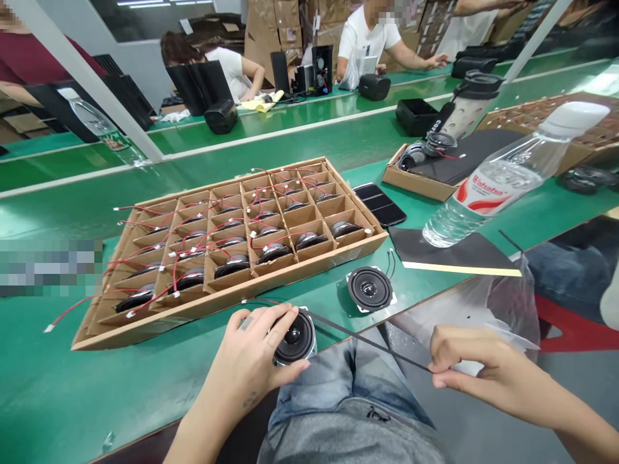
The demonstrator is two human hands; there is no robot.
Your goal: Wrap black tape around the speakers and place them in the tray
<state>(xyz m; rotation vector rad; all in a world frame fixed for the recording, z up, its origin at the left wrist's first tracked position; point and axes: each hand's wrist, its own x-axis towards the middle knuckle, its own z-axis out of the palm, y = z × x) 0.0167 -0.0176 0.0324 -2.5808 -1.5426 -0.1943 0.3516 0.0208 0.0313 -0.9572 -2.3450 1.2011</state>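
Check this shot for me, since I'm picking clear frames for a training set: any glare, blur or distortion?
Head view: wide-angle distortion bows the edges of the green workbench and stretches the water bottle; glare whitens the far bench at upper right; the left hand on the speaker driver and the right hand pinching the black strip look sharp; pixelated patches cover parts of the frame.

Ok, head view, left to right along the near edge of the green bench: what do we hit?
bare left hand → round black speaker driver → thin black strip → bare right hand
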